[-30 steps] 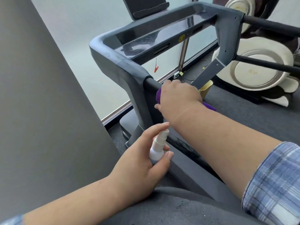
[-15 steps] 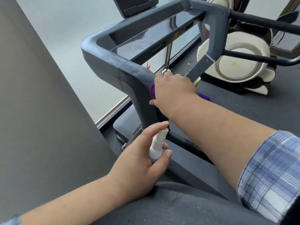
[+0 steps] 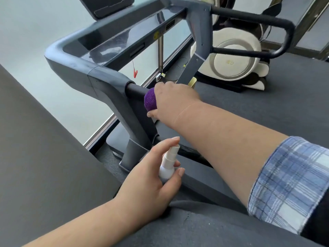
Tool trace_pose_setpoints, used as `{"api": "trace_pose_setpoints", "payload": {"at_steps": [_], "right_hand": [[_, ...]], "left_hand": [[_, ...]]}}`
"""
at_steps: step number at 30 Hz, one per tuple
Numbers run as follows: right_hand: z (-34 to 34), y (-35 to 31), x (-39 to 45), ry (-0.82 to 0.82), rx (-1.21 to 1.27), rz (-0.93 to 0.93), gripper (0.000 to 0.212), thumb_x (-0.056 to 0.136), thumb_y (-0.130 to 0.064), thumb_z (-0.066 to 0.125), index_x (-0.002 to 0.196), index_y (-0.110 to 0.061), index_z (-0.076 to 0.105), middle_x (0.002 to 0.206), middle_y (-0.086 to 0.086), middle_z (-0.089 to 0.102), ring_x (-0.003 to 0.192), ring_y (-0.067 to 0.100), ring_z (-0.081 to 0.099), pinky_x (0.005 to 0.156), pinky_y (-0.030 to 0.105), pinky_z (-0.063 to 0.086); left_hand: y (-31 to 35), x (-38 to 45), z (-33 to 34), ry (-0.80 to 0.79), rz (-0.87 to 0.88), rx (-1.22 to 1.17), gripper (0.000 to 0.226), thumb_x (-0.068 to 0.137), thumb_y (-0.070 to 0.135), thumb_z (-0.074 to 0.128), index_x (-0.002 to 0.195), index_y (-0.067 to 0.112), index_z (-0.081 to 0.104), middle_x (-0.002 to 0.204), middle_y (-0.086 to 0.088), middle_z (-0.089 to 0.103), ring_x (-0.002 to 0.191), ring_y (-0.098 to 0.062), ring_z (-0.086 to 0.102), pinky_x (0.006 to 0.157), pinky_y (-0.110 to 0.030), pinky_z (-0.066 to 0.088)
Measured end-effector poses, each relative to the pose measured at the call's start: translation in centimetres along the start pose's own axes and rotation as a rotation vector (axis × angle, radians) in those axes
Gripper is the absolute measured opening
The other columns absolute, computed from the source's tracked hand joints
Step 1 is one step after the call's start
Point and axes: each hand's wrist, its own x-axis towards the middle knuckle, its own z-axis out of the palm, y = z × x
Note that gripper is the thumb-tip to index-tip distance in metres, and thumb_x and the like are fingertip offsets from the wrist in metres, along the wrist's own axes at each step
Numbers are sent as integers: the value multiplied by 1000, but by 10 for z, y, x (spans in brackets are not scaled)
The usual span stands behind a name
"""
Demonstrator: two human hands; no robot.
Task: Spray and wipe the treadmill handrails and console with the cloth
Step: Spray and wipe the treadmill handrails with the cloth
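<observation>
Right hand [image 3: 173,101] wraps purple cloth [image 3: 150,101] round handrail [image 3: 136,90].

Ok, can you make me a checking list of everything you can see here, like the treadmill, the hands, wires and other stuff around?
Surface: grey treadmill frame, with a glossy dark console panel on top.
Job's things: purple cloth wrapped on the near black handrail; white spray bottle held upright, nozzle up.
Clutter: red safety clip hanging under the console.
Hands: right hand grips the cloth around the handrail; left hand holds the bottle, one of its fingers resting on the nozzle top.
Cables: thin wires on the floor by the window.
Surroundings: frosted window, dark floor, white exercise machine behind.
</observation>
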Motion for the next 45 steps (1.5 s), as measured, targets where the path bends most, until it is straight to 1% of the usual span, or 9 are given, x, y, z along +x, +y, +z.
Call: {"api": "trace_pose_setpoints", "payload": {"at_steps": [13,16,21,24,27,32,36,41,45], "right_hand": [[1,98,-91,-1,48,-11,69,81,-71,62,120,-17,47,115,6,56,105,30,60,66,37,39],[0,126,-117,8,61,-17,62,81,-72,61,110,-21,43,107,4,54,93,30,58,64,37,39],[10,177,-169,109,76,2,69,77,-76,61,115,-20,48,106,4,58,96,30,62,66,38,45],[26,210,-200,189,238,63,70,70,-80,63,113,-26,50,104,0,60,95,28,63,73,38,50],[50,237,-228,243,537,136,75,68,-78,66,125,-33,49,117,-5,61,104,21,60,80,31,41],[99,253,-252,352,873,155,83,66,-67,74,134,-26,50,125,-5,56,113,10,50,95,21,35],[130,255,-264,398,973,153,86,70,-71,67,139,-24,43,129,0,53,116,13,50,100,29,41],[153,255,-274,412,954,166,81,75,-68,62,140,-29,35,133,3,52,122,12,46,104,20,31],[157,254,-298,360,1099,282,83,75,-63,57,145,-22,42,139,-5,46,132,10,39,107,5,18]], "left_hand": [[71,-14,95,-11,15,64,58,81,50,60,126,73,32,102,26,65,92,-2,66,74,-6,43],[83,-18,116,2,26,81,58,82,51,59,130,70,32,103,23,65,90,-4,66,73,-6,44],[96,-26,148,9,38,100,58,85,47,61,134,63,34,103,18,65,88,-8,67,76,-12,46],[102,-31,163,13,52,118,57,86,44,61,134,61,36,101,16,65,80,-8,66,73,-15,48],[107,-36,175,17,30,126,56,85,45,62,133,61,37,101,16,65,73,-6,64,70,-14,49],[117,-41,192,-13,23,176,56,85,44,61,132,62,37,99,17,65,74,-5,65,68,-8,45],[124,-43,198,-4,32,215,56,85,44,61,133,61,37,99,18,66,74,-4,65,67,-5,43],[131,-36,197,47,37,250,56,84,46,63,131,63,37,99,21,66,77,-4,65,67,-5,45],[138,-4,176,123,43,371,61,89,41,66,127,71,30,99,25,64,71,-3,65,59,-23,48]]}}
